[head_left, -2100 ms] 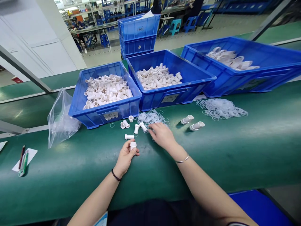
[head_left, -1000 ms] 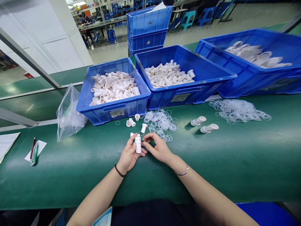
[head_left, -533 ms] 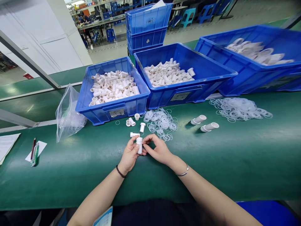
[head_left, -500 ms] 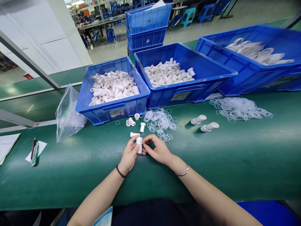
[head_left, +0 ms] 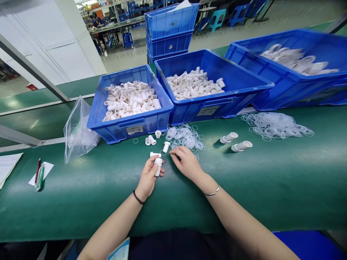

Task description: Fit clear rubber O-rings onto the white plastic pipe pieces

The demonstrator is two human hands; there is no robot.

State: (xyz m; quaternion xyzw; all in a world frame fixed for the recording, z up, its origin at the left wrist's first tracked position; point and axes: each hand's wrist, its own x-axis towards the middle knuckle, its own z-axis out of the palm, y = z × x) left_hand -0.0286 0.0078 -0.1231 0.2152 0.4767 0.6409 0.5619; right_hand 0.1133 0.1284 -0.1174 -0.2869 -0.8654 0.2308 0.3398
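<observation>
My left hand (head_left: 148, 176) is closed around a white plastic pipe fitting (head_left: 158, 168), held upright with its wide collar at the top. To the right, my right hand (head_left: 187, 163) hovers over the bench, thumb and fingers a little apart, with nothing visible in them. Its fingertips come close to a short white flanged sleeve (head_left: 166, 147) and to the near edge of a pile of clear rings (head_left: 187, 136); whether they touch is unclear. Another white sleeve (head_left: 154, 155) lies on its side just behind my left fingers.
Behind are a left blue bin (head_left: 130, 124) and a middle blue bin (head_left: 217, 103), both holding white fittings. Two longer white tubes (head_left: 241, 146) lie at right, near a second ring pile (head_left: 279, 124). A plastic bag (head_left: 78, 133) and a green cutter (head_left: 40, 178) are at left.
My right hand has come away from the held fitting, moving up and right toward the rings. My left hand has shifted slightly left with the fitting. The nearby flanged sleeve leans a little more.
</observation>
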